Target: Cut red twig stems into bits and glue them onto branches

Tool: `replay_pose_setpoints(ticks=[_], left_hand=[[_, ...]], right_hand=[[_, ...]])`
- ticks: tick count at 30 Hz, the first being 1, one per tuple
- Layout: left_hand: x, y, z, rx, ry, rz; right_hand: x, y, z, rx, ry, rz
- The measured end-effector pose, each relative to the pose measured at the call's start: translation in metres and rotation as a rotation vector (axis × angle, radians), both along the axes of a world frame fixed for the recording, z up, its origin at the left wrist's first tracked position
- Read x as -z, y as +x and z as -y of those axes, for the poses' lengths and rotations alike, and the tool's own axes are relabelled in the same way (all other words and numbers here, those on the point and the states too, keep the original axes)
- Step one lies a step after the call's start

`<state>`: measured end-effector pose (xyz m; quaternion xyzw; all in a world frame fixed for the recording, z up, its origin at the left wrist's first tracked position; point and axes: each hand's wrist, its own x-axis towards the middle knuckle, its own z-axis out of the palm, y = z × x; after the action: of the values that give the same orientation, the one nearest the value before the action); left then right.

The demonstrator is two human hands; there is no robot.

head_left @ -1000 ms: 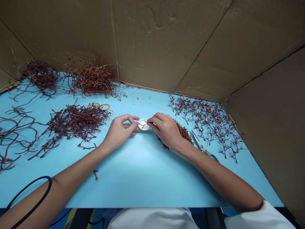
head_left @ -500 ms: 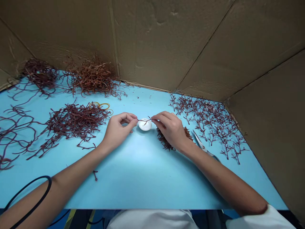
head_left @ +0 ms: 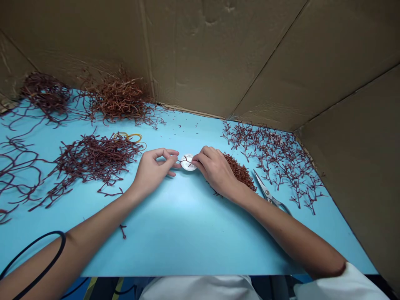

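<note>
Between my two hands a thin reddish-brown twig (head_left: 186, 160) stretches over a small white dish (head_left: 188, 168). My left hand (head_left: 154, 167) pinches its left end between thumb and forefinger, the other fingers loosely curled. At the dish's right edge my right hand (head_left: 215, 170) is closed in a pinch on the twig's right part; the fingertips hide that end. Partly under my right hand and wrist lies a heap of short brown twig pieces (head_left: 240, 173). Scissors (head_left: 267, 193) with their blades slightly apart rest just right of that heap.
Branched little twigs (head_left: 271, 154) spread over the right of the blue table (head_left: 187, 237). To the left lie a pile of dark twigs (head_left: 93, 158), yellow rubber bands (head_left: 134, 137), long loose strands (head_left: 18, 162) and two tangled heaps at the back. Cardboard walls (head_left: 193, 54) enclose the table. A black cable (head_left: 59, 254) crosses my left forearm.
My right hand has shifted a little left and down, onto the dish's right edge, with the twig. More of the short-piece heap now shows. My left hand has barely moved.
</note>
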<state>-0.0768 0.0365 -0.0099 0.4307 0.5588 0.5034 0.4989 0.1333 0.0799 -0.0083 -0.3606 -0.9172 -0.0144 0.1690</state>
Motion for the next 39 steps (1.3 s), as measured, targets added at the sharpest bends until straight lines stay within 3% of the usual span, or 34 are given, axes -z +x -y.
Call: replay_pose_setpoints(ticks=[7,15,27,39], left_hand=[[0.000,-0.001,0.000,0.006,-0.018,0.012],[0.002,-0.002,-0.003,-0.010,0.017,-0.052],[0.013,-0.003,0.001,0.063,0.172,-0.353],[0.009,-0.001,0.002,0.049,0.178,-0.373]], right_hand=[[0.002,-0.002,0.002,-0.020,-0.024,0.016],[-0.004,0.002,0.000,0.028,-0.189,-0.142],[-0.003,0.023,0.001,0.033,0.080,-0.071],[0.002,0.021,-0.002,0.029,0.000,-0.060]])
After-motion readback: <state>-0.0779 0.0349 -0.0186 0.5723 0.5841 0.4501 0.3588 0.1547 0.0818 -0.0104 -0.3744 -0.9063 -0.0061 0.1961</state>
